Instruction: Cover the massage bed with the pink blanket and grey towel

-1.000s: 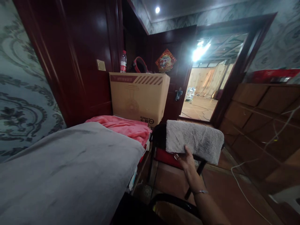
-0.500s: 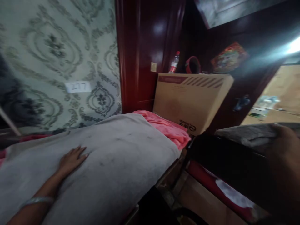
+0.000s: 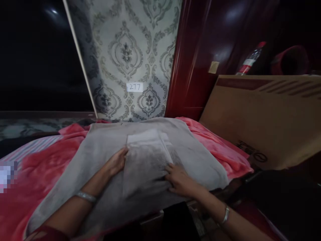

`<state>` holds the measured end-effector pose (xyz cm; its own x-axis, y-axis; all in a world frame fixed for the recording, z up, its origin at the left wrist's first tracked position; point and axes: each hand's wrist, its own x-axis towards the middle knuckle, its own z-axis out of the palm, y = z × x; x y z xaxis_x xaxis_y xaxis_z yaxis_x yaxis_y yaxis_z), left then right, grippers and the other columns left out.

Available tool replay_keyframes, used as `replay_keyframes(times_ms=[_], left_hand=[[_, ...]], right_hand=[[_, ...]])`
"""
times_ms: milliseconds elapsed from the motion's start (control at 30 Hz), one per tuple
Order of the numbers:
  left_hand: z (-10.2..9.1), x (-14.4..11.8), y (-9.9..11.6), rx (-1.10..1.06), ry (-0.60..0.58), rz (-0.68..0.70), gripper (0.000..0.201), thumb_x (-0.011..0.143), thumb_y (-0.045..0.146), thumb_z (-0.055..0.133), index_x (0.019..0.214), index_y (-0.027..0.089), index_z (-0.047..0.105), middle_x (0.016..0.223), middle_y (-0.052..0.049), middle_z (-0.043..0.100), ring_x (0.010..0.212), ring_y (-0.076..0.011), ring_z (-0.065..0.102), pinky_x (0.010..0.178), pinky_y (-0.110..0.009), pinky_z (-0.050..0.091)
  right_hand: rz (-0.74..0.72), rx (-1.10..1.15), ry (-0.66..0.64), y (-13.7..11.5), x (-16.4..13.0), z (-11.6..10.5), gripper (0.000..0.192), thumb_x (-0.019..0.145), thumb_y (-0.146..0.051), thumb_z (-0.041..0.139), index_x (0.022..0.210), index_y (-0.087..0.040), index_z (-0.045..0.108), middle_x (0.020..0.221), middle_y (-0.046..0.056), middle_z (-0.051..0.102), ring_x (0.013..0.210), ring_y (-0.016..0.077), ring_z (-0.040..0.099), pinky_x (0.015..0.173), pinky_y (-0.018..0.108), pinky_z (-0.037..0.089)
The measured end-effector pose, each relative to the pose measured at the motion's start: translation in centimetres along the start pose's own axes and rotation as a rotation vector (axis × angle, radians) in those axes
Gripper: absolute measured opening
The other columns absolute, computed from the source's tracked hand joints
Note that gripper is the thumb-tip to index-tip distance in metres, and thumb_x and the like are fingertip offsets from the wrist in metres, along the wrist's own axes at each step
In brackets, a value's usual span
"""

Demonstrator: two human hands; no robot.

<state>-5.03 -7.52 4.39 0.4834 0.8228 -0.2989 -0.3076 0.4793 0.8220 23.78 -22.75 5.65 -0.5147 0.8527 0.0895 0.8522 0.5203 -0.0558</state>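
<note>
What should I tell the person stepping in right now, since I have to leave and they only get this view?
Left hand: open, flat against the left edge of the small grey plush mat.
Right hand: open, fingers resting on the mat's lower right corner.
The mat lies flat on the larger grey blanket, which covers the pink blanket on the bed.
A cardboard box stands to the right, with a water bottle on top.
Done: mat laid on the bed.
Left: probably smoothing or squaring its edges; neither hand grips it.
</note>
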Motion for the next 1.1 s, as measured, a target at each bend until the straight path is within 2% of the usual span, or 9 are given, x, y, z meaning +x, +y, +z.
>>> replay_keyframes(times_ms=[133,267,433,500,600,733,867,967,1100], left_hand=[[0.0,-1.2,-2.4,0.021,0.135,0.133,0.037,0.072,0.025,0.079,0.106,0.013,0.069,0.099,-0.009,0.076,0.094,-0.0242,0.072,0.082,-0.031,0.057],[0.6,-1.6,-3.8,0.146,0.204,0.238,0.067,0.063,0.030,0.084,0.124,0.015,0.061,0.120,-0.013,0.071,0.109,-0.0293,0.068,0.093,-0.036,0.054],[2.4,-3.7,-4.9,0.828,0.392,0.620,0.071,0.073,0.041,0.073,0.137,0.018,0.054,0.154,-0.016,0.045,0.144,-0.0354,0.039,0.120,-0.053,0.028],[3.9,-5.0,-5.4,1.167,0.279,0.749,0.064,0.075,0.040,0.073,0.135,0.021,0.058,0.157,-0.014,0.041,0.146,-0.0350,0.034,0.122,-0.055,0.025],[6.4,-5.9,-6.2,1.427,-0.006,0.765,0.057,0.079,0.033,0.070,0.134,0.022,0.059,0.147,-0.014,0.053,0.134,-0.0313,0.051,0.112,-0.051,0.042],[7.9,-5.1,-5.4,1.428,0.075,0.830,0.036,0.077,0.015,0.051,0.110,0.019,0.067,0.103,-0.010,0.073,0.095,-0.0247,0.068,0.087,-0.040,0.056],[5.2,-7.0,-1.2,1.079,0.616,0.923,0.028,0.079,0.029,0.050,0.099,0.020,0.067,0.093,-0.004,0.073,0.086,-0.0221,0.067,0.077,-0.033,0.055],[0.7,-10.6,0.3,0.698,0.990,0.772,0.035,0.077,0.047,0.061,0.097,0.019,0.066,0.083,-0.001,0.070,0.072,-0.0200,0.063,0.061,-0.029,0.052],[-5.9,-14.6,-2.6,0.286,1.009,0.452,0.030,0.064,0.039,0.070,0.088,0.025,0.061,0.071,0.001,0.066,0.063,-0.0210,0.062,0.055,-0.032,0.053]], right_hand=[[0.048,0.192,0.068,0.7,-0.9,2.9,0.021,0.081,-0.034,0.079,0.088,-0.018,0.068,0.112,0.010,0.057,0.108,0.0276,0.052,0.090,0.040,0.046],[0.003,0.387,0.207,1.8,-1.6,3.2,0.003,0.090,-0.018,0.065,0.091,-0.020,0.065,0.104,0.006,0.056,0.100,0.0221,0.054,0.086,0.035,0.046],[-0.043,0.307,0.440,1.6,-1.0,4.2,0.041,0.076,0.006,0.045,0.099,-0.022,0.065,0.100,0.006,0.056,0.094,0.0204,0.053,0.080,0.032,0.045],[-0.048,0.253,0.576,1.2,-0.3,4.1,0.044,0.073,0.006,0.043,0.099,-0.022,0.066,0.101,0.006,0.055,0.094,0.0210,0.052,0.079,0.032,0.046],[-0.093,0.211,0.745,0.4,1.0,3.3,0.040,0.075,0.003,0.046,0.097,-0.022,0.067,0.101,0.006,0.056,0.094,0.0210,0.053,0.078,0.033,0.047],[-0.112,0.256,0.900,-0.4,2.7,2.4,0.038,0.080,0.000,0.045,0.102,-0.024,0.066,0.110,0.006,0.057,0.105,0.0211,0.056,0.089,0.038,0.050],[0.066,0.413,0.986,1.4,2.7,4.1,0.033,0.087,-0.011,0.051,0.116,-0.025,0.061,0.128,0.010,0.055,0.124,0.0246,0.052,0.104,0.047,0.046],[0.178,0.511,0.867,3.9,1.8,6.5,0.035,0.088,-0.019,0.052,0.122,-0.023,0.060,0.125,0.011,0.060,0.119,0.0247,0.057,0.101,0.045,0.050],[0.238,0.564,0.577,6.6,0.9,8.4,0.037,0.085,-0.021,0.053,0.120,-0.022,0.063,0.119,0.009,0.066,0.112,0.0247,0.062,0.099,0.045,0.052]])
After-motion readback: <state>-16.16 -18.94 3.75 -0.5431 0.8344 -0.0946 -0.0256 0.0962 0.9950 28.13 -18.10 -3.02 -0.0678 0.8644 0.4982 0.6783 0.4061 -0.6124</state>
